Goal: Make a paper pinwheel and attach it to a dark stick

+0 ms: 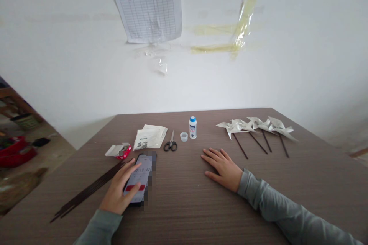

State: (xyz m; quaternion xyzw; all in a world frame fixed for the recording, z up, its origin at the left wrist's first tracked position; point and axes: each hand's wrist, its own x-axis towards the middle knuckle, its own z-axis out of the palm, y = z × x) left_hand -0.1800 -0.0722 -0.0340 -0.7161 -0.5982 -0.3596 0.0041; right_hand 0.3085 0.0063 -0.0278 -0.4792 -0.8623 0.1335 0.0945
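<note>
My left hand (120,187) rests over the left side of a smartphone (145,176) lying on the table, its fingers apart and the thumb near a red button on the lit timer screen. Flat on the wood, my right hand (221,168) has its fingers spread and holds nothing. Beyond the phone sit black-handled scissors (170,144), a stack of cut paper sheets (149,137) and an open red-and-white box (122,151) with small contents I cannot make out. Thin dark sticks (89,192) lie beside my left hand. A white glue bottle (193,128) with a blue cap stands near a clear round cup (184,136).
Several paper pinwheels (258,124) on dark sticks lie in a row at the table's back right. The brown table (178,222) meets a white wall (201,88) with a taped printed sheet (152,13). On the floor at left is a red basin (17,153).
</note>
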